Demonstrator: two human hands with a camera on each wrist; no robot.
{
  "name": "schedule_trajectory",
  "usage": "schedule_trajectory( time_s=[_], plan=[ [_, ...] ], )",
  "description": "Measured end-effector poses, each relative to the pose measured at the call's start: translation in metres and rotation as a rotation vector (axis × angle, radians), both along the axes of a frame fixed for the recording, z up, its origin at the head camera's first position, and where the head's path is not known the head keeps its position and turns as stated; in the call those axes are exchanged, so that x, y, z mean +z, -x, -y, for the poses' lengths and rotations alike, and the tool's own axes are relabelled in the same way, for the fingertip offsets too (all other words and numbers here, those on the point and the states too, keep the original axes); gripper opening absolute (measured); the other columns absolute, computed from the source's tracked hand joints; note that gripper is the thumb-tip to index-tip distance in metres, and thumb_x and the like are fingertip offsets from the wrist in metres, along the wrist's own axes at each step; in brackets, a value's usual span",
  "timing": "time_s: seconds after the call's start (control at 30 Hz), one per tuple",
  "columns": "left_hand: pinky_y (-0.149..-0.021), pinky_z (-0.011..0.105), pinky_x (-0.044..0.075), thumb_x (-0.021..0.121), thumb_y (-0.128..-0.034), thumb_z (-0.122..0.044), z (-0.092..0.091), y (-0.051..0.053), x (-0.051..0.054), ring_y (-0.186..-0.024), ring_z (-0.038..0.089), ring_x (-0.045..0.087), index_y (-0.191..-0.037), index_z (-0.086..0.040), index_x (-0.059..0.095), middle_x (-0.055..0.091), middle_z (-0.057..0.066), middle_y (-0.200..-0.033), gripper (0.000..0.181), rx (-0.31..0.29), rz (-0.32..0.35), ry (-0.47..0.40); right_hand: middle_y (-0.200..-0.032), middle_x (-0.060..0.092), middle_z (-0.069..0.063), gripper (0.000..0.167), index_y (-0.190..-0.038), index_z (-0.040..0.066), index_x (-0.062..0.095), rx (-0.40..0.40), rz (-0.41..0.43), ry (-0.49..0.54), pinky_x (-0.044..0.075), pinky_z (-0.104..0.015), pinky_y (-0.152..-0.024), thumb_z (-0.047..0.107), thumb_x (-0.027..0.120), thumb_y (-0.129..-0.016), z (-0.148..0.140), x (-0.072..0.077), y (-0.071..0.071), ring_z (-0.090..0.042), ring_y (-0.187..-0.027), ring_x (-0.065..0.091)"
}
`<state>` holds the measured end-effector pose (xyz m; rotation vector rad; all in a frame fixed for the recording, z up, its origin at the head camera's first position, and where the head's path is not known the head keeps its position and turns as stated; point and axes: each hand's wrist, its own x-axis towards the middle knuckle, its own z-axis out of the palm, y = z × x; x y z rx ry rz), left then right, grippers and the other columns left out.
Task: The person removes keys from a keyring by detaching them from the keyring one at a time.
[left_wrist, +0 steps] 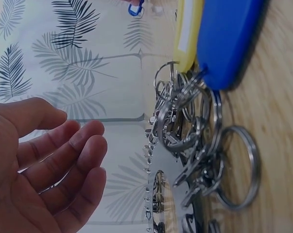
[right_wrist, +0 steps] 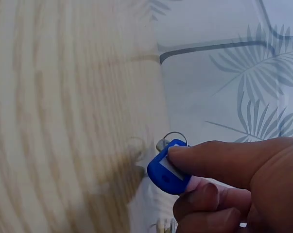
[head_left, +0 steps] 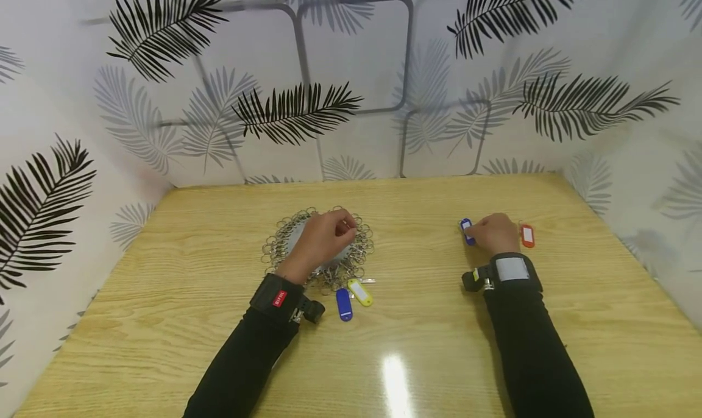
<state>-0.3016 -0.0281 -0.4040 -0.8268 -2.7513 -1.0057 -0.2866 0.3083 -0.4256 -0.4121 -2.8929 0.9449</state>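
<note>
Between the thumb and fingers of my right hand (head_left: 496,233) is a blue key tag (right_wrist: 166,167) with a white label and a small ring. In the right wrist view it is held just off the wooden surface. A red key tag (head_left: 528,236) lies right of that hand. My left hand (head_left: 323,238) hovers above a round metal disc (head_left: 296,235) edged with many split rings (head_left: 362,247). Its fingers (left_wrist: 88,160) are loosely bent and nothing is between them. Near the disc's front edge lie a yellow key tag (head_left: 360,292) and another blue key tag (head_left: 343,304).
A wood-grain table (head_left: 417,332) carries everything. Behind it and along both sides stands a pale leaf-patterned covering (head_left: 356,58). A small metal piece (head_left: 368,281) lies beside the yellow tag.
</note>
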Motion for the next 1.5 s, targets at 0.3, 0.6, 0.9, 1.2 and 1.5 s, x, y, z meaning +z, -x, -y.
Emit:
schedule_trajectory(
  time_s=[0.3, 0.6, 0.9, 1.2, 1.5],
  plan=[
    [-0.093, 0.037, 0.040, 0.059, -0.0919, -0.019, 0.002, 0.002, 0.003, -0.077, 0.011, 0.059, -0.101, -0.013, 0.065, 0.064, -0.003, -0.085, 0.012, -0.012, 0.031, -0.008, -0.055, 0.054, -0.003, 0.028, -0.069, -0.006, 0.068, -0.072, -0.009, -0.023, 0.034, -0.027, -0.044, 0.019, 0.065, -0.082, -0.003, 0.002, -0.001, -0.018, -0.052, 0.047],
    [-0.075, 0.032, 0.048, 0.057, -0.0936, -0.020, 0.016, 0.004, 0.015, -0.085, 0.015, 0.060, -0.104, -0.010, 0.068, 0.065, 0.001, -0.095, 0.018, -0.106, 0.078, 0.136, -0.090, 0.065, -0.025, 0.034, -0.092, -0.009, 0.066, -0.009, -0.101, -0.071, 0.048, -0.042, -0.059, 0.024, 0.064, -0.085, 0.011, 0.023, -0.005, -0.037, -0.079, 0.060],
    [-0.056, 0.028, 0.033, 0.050, -0.0957, -0.018, 0.024, -0.009, 0.030, -0.053, 0.011, 0.034, -0.066, -0.011, 0.058, 0.038, -0.006, -0.060, 0.031, -0.317, 0.262, 0.465, -0.079, 0.063, -0.003, 0.022, -0.083, 0.009, 0.066, 0.589, -0.030, -0.064, 0.045, -0.031, -0.060, 0.030, 0.069, -0.084, 0.116, 0.032, -0.004, -0.018, -0.068, 0.056],
    [-0.056, 0.028, 0.032, 0.049, -0.0966, -0.020, 0.016, -0.010, 0.024, -0.057, 0.012, 0.039, -0.087, -0.009, 0.067, 0.042, -0.004, -0.065, 0.024, -0.268, 0.255, 0.523, -0.051, 0.038, 0.008, 0.043, -0.054, 0.015, 0.052, 0.653, 0.131, -0.181, 0.025, -0.024, -0.043, 0.046, 0.076, -0.072, 0.173, 0.008, -0.023, -0.009, -0.046, 0.033],
    [-0.057, 0.030, 0.035, 0.050, -0.0950, -0.016, 0.018, -0.004, 0.015, -0.060, 0.014, 0.042, -0.090, -0.010, 0.066, 0.049, -0.002, -0.073, 0.017, -0.236, 0.221, 0.456, -0.075, 0.057, 0.002, 0.019, -0.076, 0.014, 0.058, 0.602, 0.077, -0.221, 0.041, -0.031, -0.053, 0.022, 0.075, -0.074, 0.172, 0.006, -0.021, -0.017, -0.065, 0.052]
  ],
)
